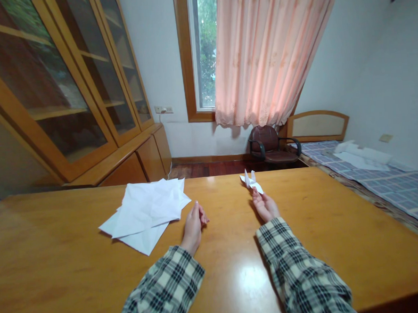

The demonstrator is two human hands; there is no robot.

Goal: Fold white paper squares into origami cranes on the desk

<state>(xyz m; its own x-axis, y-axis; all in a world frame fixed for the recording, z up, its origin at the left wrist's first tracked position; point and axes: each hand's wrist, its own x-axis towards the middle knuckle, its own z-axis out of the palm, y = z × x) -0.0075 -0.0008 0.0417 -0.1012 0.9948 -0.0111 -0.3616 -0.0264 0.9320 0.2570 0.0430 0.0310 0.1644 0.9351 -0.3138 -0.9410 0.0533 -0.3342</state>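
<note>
Hands: two, the left hand (193, 226) and the right hand (265, 206)
Plaid sleeves: two, one on each arm
Paper figures: one folded paper figure (251, 181)
Paper sheets: one overlapping pile of white sheets (147, 212), at least three, exact number unclear
Tables: one wooden table (77, 259)
Chairs: one armchair (270, 145)
Beds: one bed (391, 183)
Windows: one window (204, 48)
Curtains: one pink curtain (266, 54)
Cabinet doors: three glass doors (66, 89) in view
Wall sockets: two

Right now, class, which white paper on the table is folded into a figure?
The small paper figure at the right hand; the sheets beside the left hand lie flat in a loose pile.
</note>
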